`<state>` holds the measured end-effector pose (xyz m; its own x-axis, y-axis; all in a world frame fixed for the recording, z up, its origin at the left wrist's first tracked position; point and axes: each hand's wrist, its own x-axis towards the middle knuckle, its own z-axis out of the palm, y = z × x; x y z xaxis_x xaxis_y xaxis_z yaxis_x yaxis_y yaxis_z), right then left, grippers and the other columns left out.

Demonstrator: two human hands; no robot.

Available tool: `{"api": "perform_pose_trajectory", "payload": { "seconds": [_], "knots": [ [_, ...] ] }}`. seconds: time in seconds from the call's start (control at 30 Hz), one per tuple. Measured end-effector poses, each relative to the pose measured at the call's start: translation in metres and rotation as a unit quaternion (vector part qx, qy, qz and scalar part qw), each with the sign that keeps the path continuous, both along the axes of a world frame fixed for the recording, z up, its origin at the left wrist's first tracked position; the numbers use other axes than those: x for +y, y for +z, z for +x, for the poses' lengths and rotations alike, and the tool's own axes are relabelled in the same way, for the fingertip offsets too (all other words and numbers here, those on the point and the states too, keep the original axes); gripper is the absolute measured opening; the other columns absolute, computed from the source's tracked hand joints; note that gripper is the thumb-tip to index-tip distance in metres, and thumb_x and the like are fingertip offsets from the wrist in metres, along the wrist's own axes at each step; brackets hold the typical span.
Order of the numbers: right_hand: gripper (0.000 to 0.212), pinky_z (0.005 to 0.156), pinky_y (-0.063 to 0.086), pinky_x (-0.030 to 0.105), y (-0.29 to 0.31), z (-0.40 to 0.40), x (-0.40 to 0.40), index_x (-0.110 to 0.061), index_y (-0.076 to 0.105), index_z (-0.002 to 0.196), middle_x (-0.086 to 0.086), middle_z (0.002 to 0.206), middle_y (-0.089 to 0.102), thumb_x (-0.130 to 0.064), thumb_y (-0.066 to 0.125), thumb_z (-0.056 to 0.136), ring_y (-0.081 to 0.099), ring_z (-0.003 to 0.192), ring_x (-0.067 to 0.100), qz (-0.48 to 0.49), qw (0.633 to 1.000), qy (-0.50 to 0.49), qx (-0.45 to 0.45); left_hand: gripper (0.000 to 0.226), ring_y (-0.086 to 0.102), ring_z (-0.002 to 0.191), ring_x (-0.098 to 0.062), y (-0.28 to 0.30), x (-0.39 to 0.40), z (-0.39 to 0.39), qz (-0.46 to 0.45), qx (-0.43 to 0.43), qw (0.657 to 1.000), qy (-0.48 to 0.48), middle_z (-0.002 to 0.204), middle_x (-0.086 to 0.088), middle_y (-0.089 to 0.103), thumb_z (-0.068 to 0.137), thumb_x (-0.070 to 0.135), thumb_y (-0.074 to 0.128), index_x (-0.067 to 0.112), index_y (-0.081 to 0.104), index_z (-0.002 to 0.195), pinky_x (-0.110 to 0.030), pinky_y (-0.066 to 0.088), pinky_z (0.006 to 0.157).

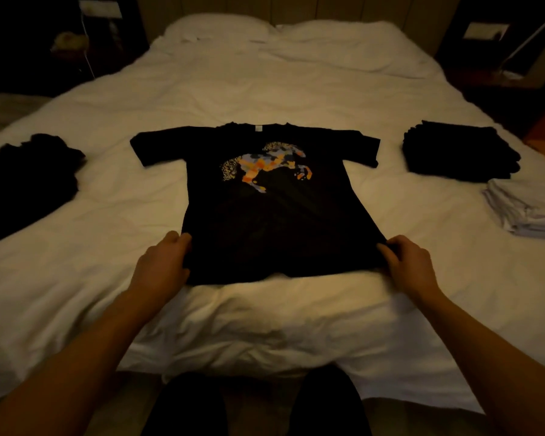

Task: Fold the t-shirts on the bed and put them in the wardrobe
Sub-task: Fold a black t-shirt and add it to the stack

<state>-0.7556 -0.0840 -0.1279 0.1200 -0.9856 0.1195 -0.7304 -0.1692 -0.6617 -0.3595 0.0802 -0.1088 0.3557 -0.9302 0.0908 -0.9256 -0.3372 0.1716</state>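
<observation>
A black t-shirt [274, 215] with an orange and blue horse print lies spread flat, front up, in the middle of the white bed [265, 89]. Its collar points away from me and both sleeves are spread out. My left hand [162, 262] grips the shirt's lower left corner at the hem. My right hand [406, 262] pinches the lower right corner. A loose heap of black clothes [29, 177] lies on the bed's left side. On the right sits a stack of folded black shirts [460, 152], with folded white shirts [526, 209] just in front of it.
Two white pillows [221, 26] lie at the head of the bed. Dark nightstands stand on both sides, the left one [76, 48] with a cable and small items. My legs [258, 407] are against the bed's foot.
</observation>
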Motion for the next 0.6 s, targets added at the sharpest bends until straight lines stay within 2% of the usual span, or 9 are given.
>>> {"api": "perform_pose_trajectory", "payload": {
  "seconds": [0.1,0.17,0.27,0.33,0.37,0.43,0.5,0.53,0.6],
  "knots": [
    [0.017,0.076,0.043,0.030,0.001,-0.008,0.000,-0.006,0.064,0.106,0.011,0.095,0.068,-0.009,0.067,0.090,0.065,0.090,0.030,0.032,0.999,0.033,0.008,0.033,0.059,0.083,-0.041,-0.003,0.011,0.017,-0.123,0.088,0.987,0.051,0.096,-0.013,0.055,0.074,-0.002,0.066,0.010,0.061,0.104,-0.040,0.041,0.068],
    [0.014,0.075,0.047,0.034,-0.001,-0.014,-0.002,-0.012,0.064,0.101,0.009,0.093,0.068,-0.003,0.060,0.091,0.066,0.090,0.031,0.035,0.998,0.002,-0.047,0.031,0.061,0.081,-0.037,-0.007,0.018,0.024,-0.186,0.173,0.959,0.121,0.090,-0.012,0.058,0.074,-0.005,0.066,0.010,0.064,0.101,-0.039,0.042,0.072],
    [0.018,0.075,0.054,0.041,-0.007,-0.015,-0.003,-0.020,0.065,0.096,0.013,0.098,0.069,-0.007,0.052,0.095,0.066,0.089,0.031,0.067,0.985,-0.060,-0.150,0.023,0.063,0.090,-0.038,-0.015,0.024,0.021,-0.201,0.278,0.917,0.206,0.092,-0.016,0.068,0.080,0.005,0.060,0.011,0.065,0.102,-0.042,0.046,0.078],
    [0.028,0.078,0.058,0.048,-0.009,-0.012,-0.003,-0.025,0.066,0.092,0.016,0.097,0.070,-0.004,0.048,0.096,0.068,0.088,0.034,0.091,0.965,-0.085,-0.231,0.029,0.065,0.087,-0.038,-0.019,0.027,0.013,-0.210,0.328,0.902,0.187,0.090,-0.017,0.069,0.082,0.003,0.056,0.016,0.064,0.107,-0.039,0.050,0.072],
    [0.030,0.077,0.059,0.047,-0.006,-0.012,-0.003,-0.022,0.067,0.092,0.017,0.098,0.069,-0.001,0.045,0.096,0.068,0.088,0.035,0.100,0.950,-0.092,-0.280,0.036,0.065,0.080,-0.036,-0.017,0.028,0.009,-0.231,0.350,0.893,0.161,0.085,-0.016,0.068,0.085,-0.003,0.054,0.019,0.063,0.111,-0.032,0.052,0.065],
    [0.032,0.071,0.062,0.036,0.006,-0.011,-0.002,-0.014,0.067,0.095,0.014,0.097,0.069,0.006,0.042,0.095,0.069,0.086,0.029,0.104,0.915,-0.097,-0.377,0.048,0.065,0.071,-0.026,-0.008,0.030,0.004,-0.294,0.385,0.867,0.118,0.081,-0.014,0.066,0.087,-0.013,0.047,0.021,0.063,0.116,-0.018,0.051,0.055],
    [0.031,0.064,0.059,0.025,0.018,-0.011,0.002,-0.010,0.066,0.099,0.009,0.094,0.070,0.007,0.041,0.096,0.071,0.081,0.020,0.102,0.888,-0.088,-0.440,0.053,0.065,0.076,-0.017,0.002,0.029,0.003,-0.348,0.423,0.829,0.114,0.091,-0.014,0.067,0.083,-0.022,0.038,0.013,0.068,0.108,-0.016,0.054,0.056],
    [0.030,0.061,0.058,0.023,0.020,-0.011,0.006,-0.010,0.066,0.099,0.009,0.091,0.069,0.007,0.041,0.096,0.071,0.075,0.016,0.105,0.887,-0.083,-0.441,0.053,0.064,0.080,-0.013,0.002,0.028,0.002,-0.347,0.439,0.820,0.119,0.097,-0.014,0.067,0.080,-0.025,0.034,0.009,0.069,0.102,-0.014,0.054,0.057],
    [0.032,0.052,0.055,0.020,0.014,-0.011,0.013,-0.009,0.066,0.094,0.014,0.085,0.066,0.010,0.041,0.095,0.068,0.061,0.011,0.123,0.915,-0.070,-0.377,0.051,0.062,0.081,-0.013,-0.005,0.030,0.005,-0.274,0.458,0.837,0.116,0.101,-0.016,0.066,0.080,-0.026,0.033,0.006,0.069,0.096,-0.011,0.053,0.059]
  ]
}}
